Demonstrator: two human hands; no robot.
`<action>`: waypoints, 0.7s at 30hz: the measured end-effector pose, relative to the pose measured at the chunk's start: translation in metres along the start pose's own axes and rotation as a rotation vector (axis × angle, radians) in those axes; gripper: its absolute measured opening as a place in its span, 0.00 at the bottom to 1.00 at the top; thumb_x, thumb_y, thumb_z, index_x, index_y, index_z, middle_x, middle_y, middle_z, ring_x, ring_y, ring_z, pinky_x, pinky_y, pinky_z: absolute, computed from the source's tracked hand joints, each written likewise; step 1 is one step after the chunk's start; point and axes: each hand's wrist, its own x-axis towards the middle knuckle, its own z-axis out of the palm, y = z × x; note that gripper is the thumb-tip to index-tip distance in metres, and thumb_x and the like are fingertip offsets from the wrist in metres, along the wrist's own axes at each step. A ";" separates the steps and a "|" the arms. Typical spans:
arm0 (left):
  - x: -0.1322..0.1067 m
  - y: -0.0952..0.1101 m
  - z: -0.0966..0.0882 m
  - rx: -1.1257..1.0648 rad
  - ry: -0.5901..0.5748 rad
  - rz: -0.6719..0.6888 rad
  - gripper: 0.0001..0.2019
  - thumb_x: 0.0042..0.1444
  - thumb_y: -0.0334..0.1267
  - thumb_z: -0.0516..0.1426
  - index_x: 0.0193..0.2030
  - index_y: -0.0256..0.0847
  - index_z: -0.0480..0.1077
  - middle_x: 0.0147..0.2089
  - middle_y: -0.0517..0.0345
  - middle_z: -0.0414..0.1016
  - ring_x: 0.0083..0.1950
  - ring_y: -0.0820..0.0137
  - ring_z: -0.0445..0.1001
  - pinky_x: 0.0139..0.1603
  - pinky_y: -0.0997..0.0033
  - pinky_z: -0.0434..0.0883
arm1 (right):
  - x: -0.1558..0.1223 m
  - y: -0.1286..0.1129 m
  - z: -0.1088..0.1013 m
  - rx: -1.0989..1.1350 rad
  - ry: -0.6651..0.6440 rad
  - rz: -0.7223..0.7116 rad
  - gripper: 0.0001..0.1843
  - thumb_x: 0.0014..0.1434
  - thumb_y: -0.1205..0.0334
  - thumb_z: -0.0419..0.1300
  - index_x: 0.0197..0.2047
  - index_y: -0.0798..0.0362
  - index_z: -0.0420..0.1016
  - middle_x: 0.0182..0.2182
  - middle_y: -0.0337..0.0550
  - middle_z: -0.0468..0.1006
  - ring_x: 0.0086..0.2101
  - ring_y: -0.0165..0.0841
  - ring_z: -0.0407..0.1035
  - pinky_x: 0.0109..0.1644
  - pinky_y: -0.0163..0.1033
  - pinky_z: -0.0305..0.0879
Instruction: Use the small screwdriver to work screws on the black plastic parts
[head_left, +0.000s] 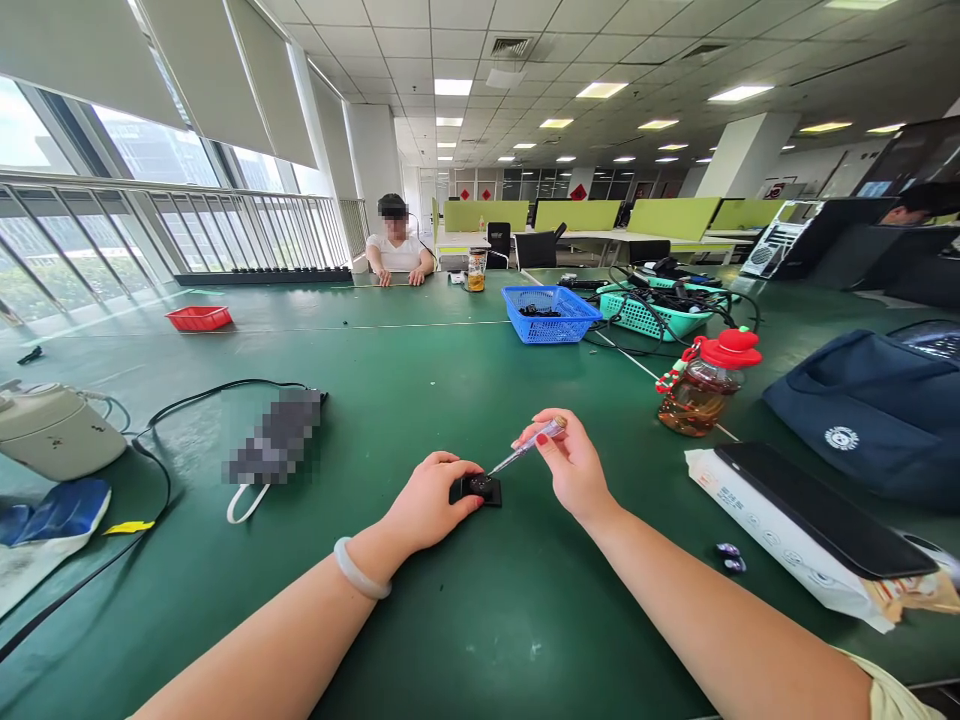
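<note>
My left hand, with a pale bangle on its wrist, grips a small black part between fingers and thumb on the table. This part has a flat dark base and a rounded piece on top; its exact kind I cannot make out. In my right hand is a slim screwdriver with a clear purplish handle, pinched between thumb and fingers. Its shaft slants down to the left, and the tip is at or just above the black part. Whether the tip touches is too small to tell.
Across the green table stand a blue basket, a teal basket of cables and a red tray. Rightward are a red-lidded bottle, a phone on a wipes pack and a navy bag. A person sits opposite.
</note>
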 end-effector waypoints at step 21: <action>0.001 -0.004 0.004 0.009 0.019 0.014 0.16 0.56 0.41 0.61 0.52 0.50 0.75 0.53 0.52 0.75 0.60 0.56 0.68 0.64 0.52 0.68 | 0.014 0.017 -0.006 0.076 0.131 0.238 0.25 0.47 0.38 0.69 0.34 0.47 0.68 0.28 0.36 0.76 0.33 0.36 0.75 0.49 0.49 0.73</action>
